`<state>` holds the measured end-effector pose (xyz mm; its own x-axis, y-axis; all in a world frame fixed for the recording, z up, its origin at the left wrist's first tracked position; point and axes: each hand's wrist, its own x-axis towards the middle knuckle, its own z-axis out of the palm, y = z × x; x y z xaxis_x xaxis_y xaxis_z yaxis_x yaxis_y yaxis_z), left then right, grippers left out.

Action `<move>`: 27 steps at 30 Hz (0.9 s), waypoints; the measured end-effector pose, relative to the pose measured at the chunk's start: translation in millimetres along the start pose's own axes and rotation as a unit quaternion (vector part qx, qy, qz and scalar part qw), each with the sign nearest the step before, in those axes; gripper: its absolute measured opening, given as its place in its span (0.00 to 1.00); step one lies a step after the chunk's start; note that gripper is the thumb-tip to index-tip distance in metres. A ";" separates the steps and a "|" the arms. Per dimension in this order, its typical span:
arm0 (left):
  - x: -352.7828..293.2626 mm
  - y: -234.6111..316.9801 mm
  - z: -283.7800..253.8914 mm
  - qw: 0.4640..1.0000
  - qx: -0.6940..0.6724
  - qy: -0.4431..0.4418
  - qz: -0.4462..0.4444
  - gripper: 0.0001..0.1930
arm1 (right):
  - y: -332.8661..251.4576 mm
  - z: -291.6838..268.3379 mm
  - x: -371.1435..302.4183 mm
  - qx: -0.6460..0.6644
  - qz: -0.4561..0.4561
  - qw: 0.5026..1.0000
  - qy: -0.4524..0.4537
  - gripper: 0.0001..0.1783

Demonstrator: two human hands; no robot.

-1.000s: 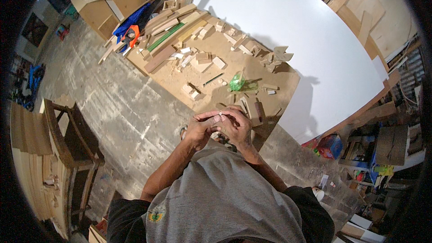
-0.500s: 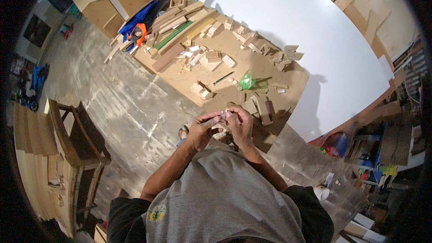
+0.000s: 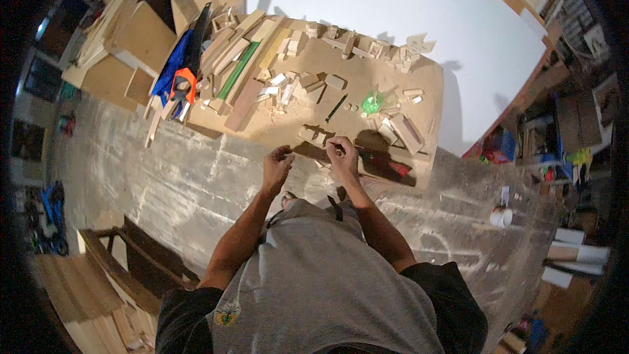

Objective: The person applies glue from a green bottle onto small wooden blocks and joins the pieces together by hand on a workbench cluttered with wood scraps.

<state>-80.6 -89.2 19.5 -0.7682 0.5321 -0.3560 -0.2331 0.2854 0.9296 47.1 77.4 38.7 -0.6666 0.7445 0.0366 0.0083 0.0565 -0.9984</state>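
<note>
My left hand [image 3: 278, 169] is raised just off the near edge of the worktable, fingers curled in; whether anything small sits between them cannot be made out. To its right, my right hand [image 3: 343, 159] hovers at the table edge with thumb and fingers pinched together, and what they hold, if anything, is too small to name. Close beyond the right fingertips lies a small notched wooden block [image 3: 313, 134]. A thin dark pencil-like stick [image 3: 336, 109] rests farther in, left of a crumpled green clear plastic piece [image 3: 372, 102].
A handsaw with an orange handle [image 3: 184, 85] lies by wood strips [image 3: 244, 101] at the table's left. Wooden offcuts [image 3: 405, 132] lie at the right, near a red item [image 3: 398, 169]. A large white board [image 3: 367, 0] stretches behind. A wooden frame [image 3: 114, 249] stands lower left.
My hands have parted from each other; before, they met around a small light thing. The view has turned, and the table now appears shifted and more level.
</note>
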 end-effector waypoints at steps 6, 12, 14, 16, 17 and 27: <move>54.9 -1.4 -16.0 0.968 0.145 -0.081 0.188 0.24 | 53.5 41.9 14.7 -0.186 -0.176 0.955 0.152 0.08; 65.4 -9.0 -29.6 0.954 0.172 -0.165 0.180 0.28 | 47.2 54.1 5.4 -0.170 -0.118 0.963 0.171 0.08; 68.8 -11.6 -34.0 0.954 0.135 -0.194 0.187 0.30 | 51.8 55.3 5.0 -0.191 -0.134 0.956 0.177 0.09; 73.6 -18.8 -37.0 0.951 0.112 -0.215 0.192 0.32 | 56.5 57.1 5.1 -0.188 -0.134 0.957 0.177 0.09; 76.1 -22.8 -37.5 0.949 0.108 -0.223 0.196 0.32 | 58.8 58.1 4.9 -0.195 -0.138 0.954 0.180 0.09; 71.8 -21.7 -37.3 0.941 0.128 -0.228 0.215 0.33 | 73.6 64.1 6.7 -0.226 -0.133 0.946 0.191 0.09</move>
<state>-152.9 -86.9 -22.7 -0.4095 0.9122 -0.0103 0.2365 0.1171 0.9645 -4.5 43.8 -37.4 -0.3735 0.8450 0.3827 0.2536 0.4898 -0.8341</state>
